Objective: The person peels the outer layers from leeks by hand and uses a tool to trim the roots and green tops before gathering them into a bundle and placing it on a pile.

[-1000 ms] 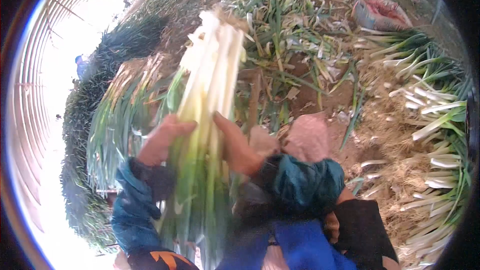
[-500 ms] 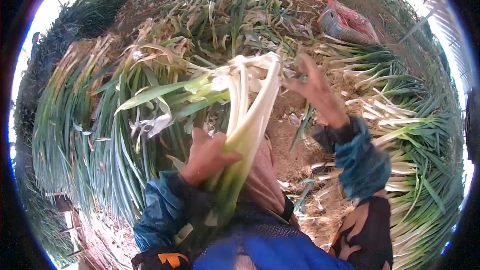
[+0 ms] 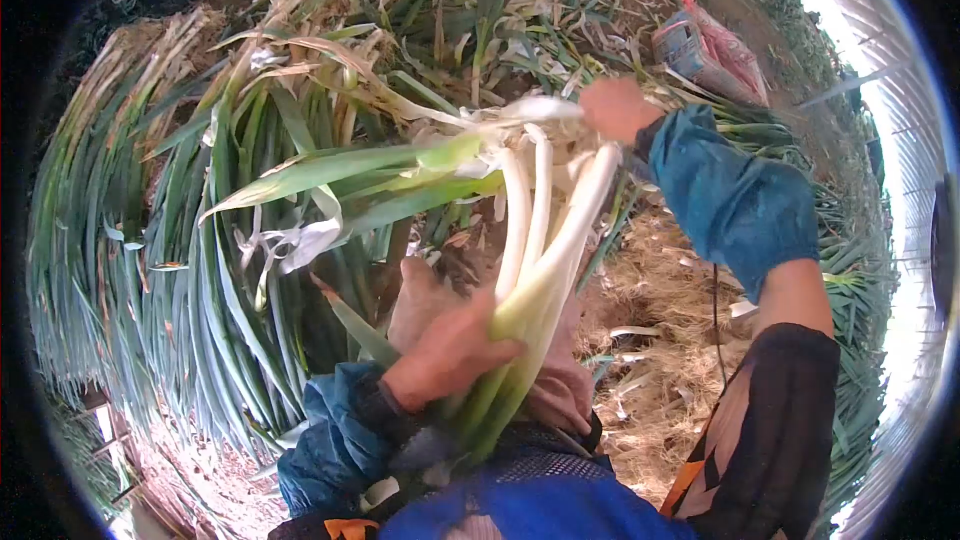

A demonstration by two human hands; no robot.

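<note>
My left hand [image 3: 455, 348] is wrapped around a bunch of thick green onions [image 3: 560, 245], near where the white stalks turn green. The white ends point up and away from me; the green tops run down toward my lap. At the upper end, my right hand [image 3: 615, 110] is closed in a fist, and a blurred white strip of outer leaf [image 3: 545, 108] runs into it. Loose green leaves [image 3: 330, 175] stick out leftward from the stalks' upper end. My right fingertips are hidden.
On the left lies a large heap of untrimmed green onions [image 3: 190, 240]. Cleaned ones [image 3: 850, 285] are lined up at the right, partly behind my sleeve. A plastic bag with a red tie [image 3: 710, 55] sits at the back right. Leaf scraps [image 3: 490, 10] and dry straw [image 3: 650, 370] cover the ground.
My right hand has gone from spread fingers to a fist at the stalks' upper end, with its forearm raised. My left hand still grips the bunch, now lower and further right in view.
</note>
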